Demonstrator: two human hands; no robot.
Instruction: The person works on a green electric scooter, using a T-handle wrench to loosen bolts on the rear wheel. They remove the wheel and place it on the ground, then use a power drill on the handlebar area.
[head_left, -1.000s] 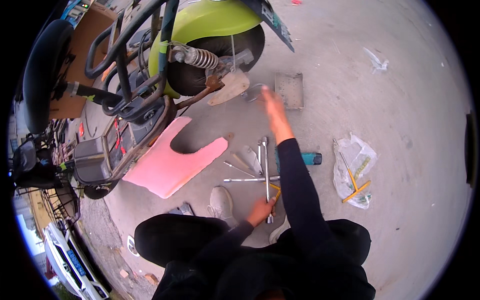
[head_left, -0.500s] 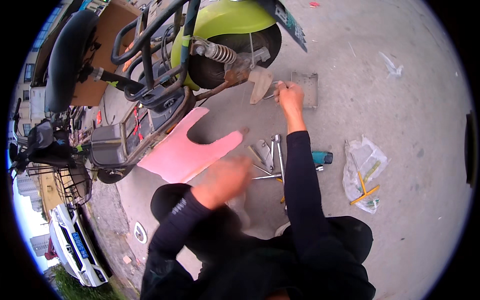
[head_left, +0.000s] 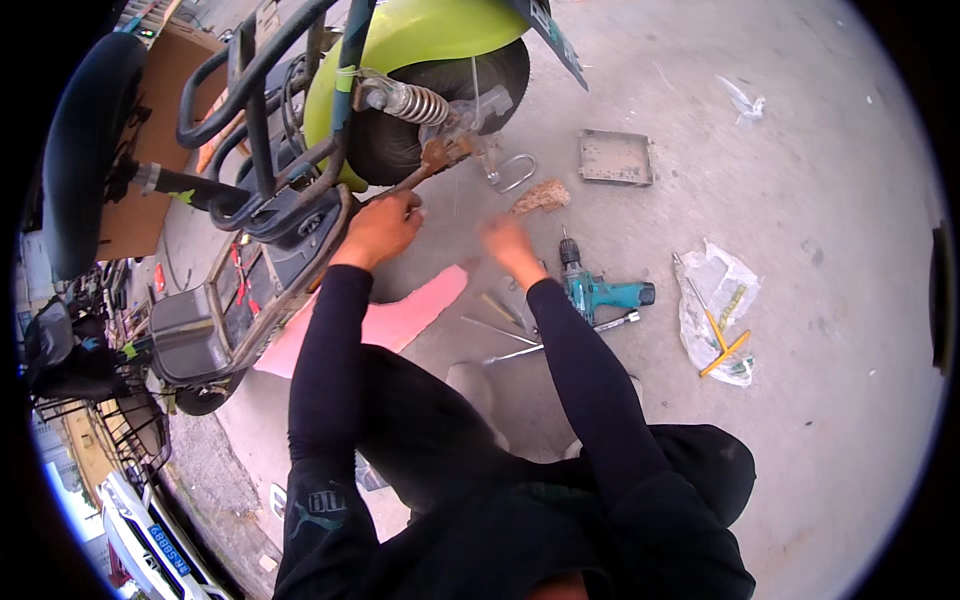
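My left hand [head_left: 383, 230] is closed beside the lower frame bar of an electric bike [head_left: 330, 190]; what its fingers hold, if anything, is too small to make out. Low over the ground, my right hand [head_left: 510, 250] is smeared by motion, its fingers unclear. A rusty brown plate [head_left: 541, 197] lies just beyond it. By the rear axle [head_left: 435, 155] there is a bent metal loop [head_left: 517, 173]. A pink sheet [head_left: 400, 322] with a curved cut-out lies partly under my left forearm. Right of my right hand rests a teal cordless drill [head_left: 600, 290].
A shallow metal tray [head_left: 615, 157] lies beyond the drill. To the right, a yellow T-handle wrench [head_left: 725, 353] rests on a clear plastic bag [head_left: 715, 275]. A long socket wrench [head_left: 560, 340] lies before my feet. A white car [head_left: 150, 535] stands far left.
My left hand has moved forward to the bike frame. My right hand has drawn back from the axle area. The brown plate no longer hangs by the axle. The view has shifted.
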